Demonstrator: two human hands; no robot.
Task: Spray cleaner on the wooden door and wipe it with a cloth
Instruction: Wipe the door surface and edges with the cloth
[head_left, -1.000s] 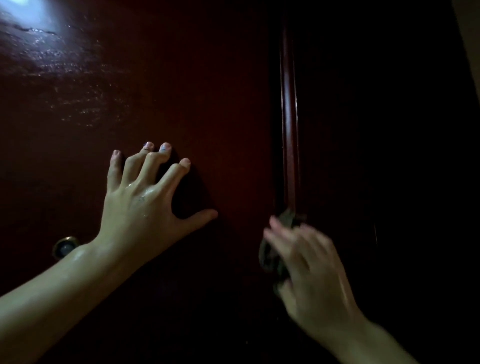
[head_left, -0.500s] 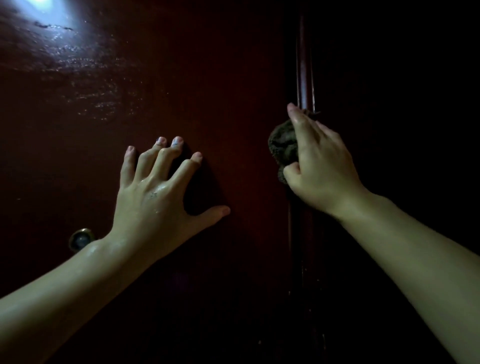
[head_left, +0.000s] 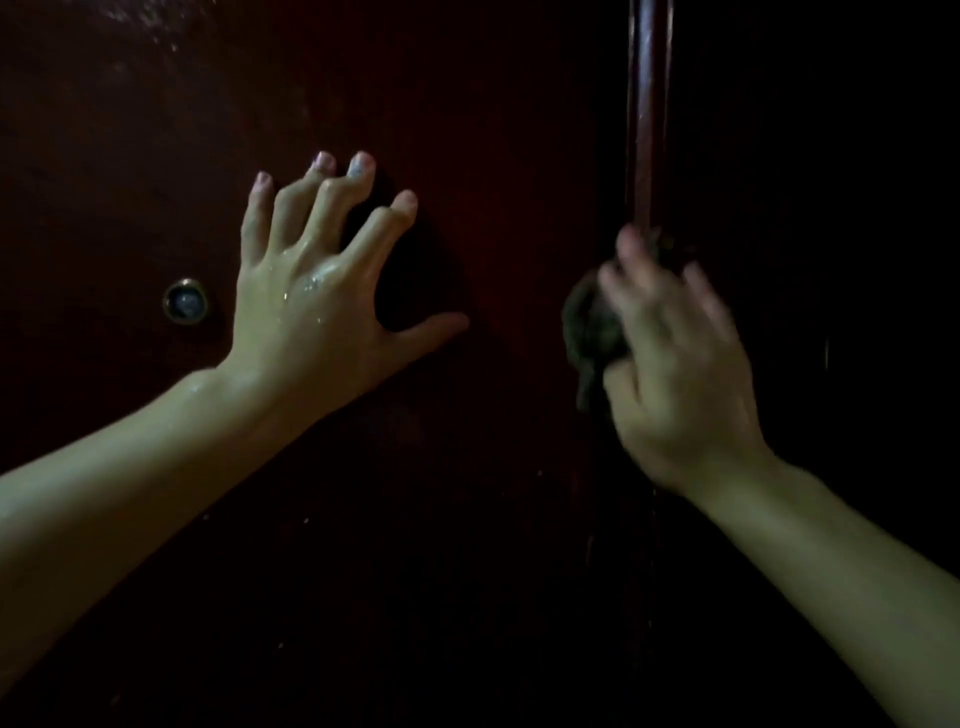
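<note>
A dark reddish-brown wooden door (head_left: 493, 130) fills the dim view. My left hand (head_left: 317, 296) presses on it with spread fingertips and thumb, its back wet with droplets. My right hand (head_left: 675, 353), blurred by motion, grips a bunched dark cloth (head_left: 592, 332) and holds it against the door's raised vertical moulding (head_left: 647, 130). Most of the cloth is hidden under my fingers. No spray bottle is in view.
A small round brass peephole (head_left: 185, 301) sits in the door to the left of my left hand. The area right of the moulding is almost black, and nothing there can be made out.
My right hand went up the moulding with the cloth, then came back down to mid-height. My left hand has stayed pressed on the door; the view shifted slightly.
</note>
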